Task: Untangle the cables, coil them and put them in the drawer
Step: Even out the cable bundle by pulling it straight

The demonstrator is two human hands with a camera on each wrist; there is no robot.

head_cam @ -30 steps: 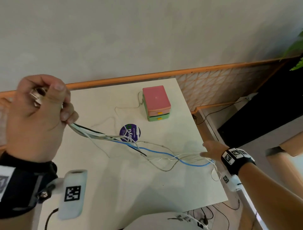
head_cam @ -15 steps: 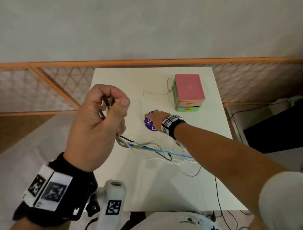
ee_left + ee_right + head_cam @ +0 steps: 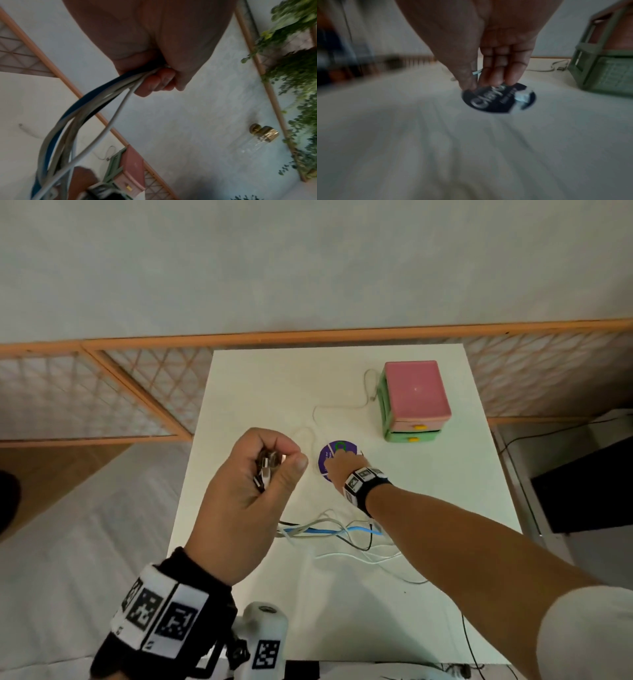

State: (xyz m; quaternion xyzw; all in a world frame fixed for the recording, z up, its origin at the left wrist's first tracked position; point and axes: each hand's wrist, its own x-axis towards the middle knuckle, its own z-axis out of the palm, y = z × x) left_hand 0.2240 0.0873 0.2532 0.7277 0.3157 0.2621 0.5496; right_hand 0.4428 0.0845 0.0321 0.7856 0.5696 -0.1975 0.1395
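White tabletop (image 3: 239,392) fills the middle of the head view, and nearest the camera the left hand (image 3: 246,501) is raised above its near left part, fingers curled tight around a bundle of cables (image 3: 322,531) with several metal plugs (image 3: 269,465) sticking out between thumb and forefinger. The left wrist view shows the blue, grey and white strands (image 3: 96,102) leaving the bottom of that fist and curving down toward the table. From the fist the bundle trails right across the tabletop, where a blue strand, white strands and a thin black one lie loosely crossed and pass under the right forearm. Beyond them the right hand (image 3: 344,469) reaches forward and down onto a round purple sticker (image 3: 334,448); in the right wrist view its thumb and fingertips (image 3: 489,79) come together at the near edge of the sticker (image 3: 498,100) around a thin pale strand, but the picture is too blurred to tell whether they truly pinch it. Farther back a separate thin beige cable (image 3: 342,407) snakes over the table to the left side of a small set of drawers (image 3: 414,402), pink on top and green below, both drawers closed with yellow handles. Behind the table runs a wooden lattice rail (image 3: 102,392) against a pale wall.
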